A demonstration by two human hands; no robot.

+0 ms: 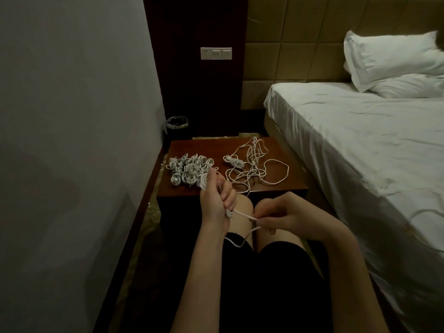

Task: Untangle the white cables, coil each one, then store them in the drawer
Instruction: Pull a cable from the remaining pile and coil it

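The cable (242, 213) being coiled runs between both hands above the person's knees: the left hand (216, 195) stands upright with its fingers curled round a small bundle of white loops, and a short taut stretch leads from its lower edge to the right hand (278, 216), which pinches the strand between thumb and fingertips. Below the right hand the free end hangs in a slack curve across the black shorts (271, 284). Just beyond the left hand, on the left half of the dark wooden nightstand (209, 146), lies a heap of coils (189, 170), finished white rings piled together. On the right half a loose tangle (254, 164) of white cable sprawls in wide loops, with one small coil (233, 161) at its left edge. Behind the nightstand a round bin (177, 123) stands in the corner by the grey wall, under a white switch plate (216, 53) on a dark panel. To the right is a bed (360, 140) with white sheets and two pillows (394, 61) against a padded headboard.
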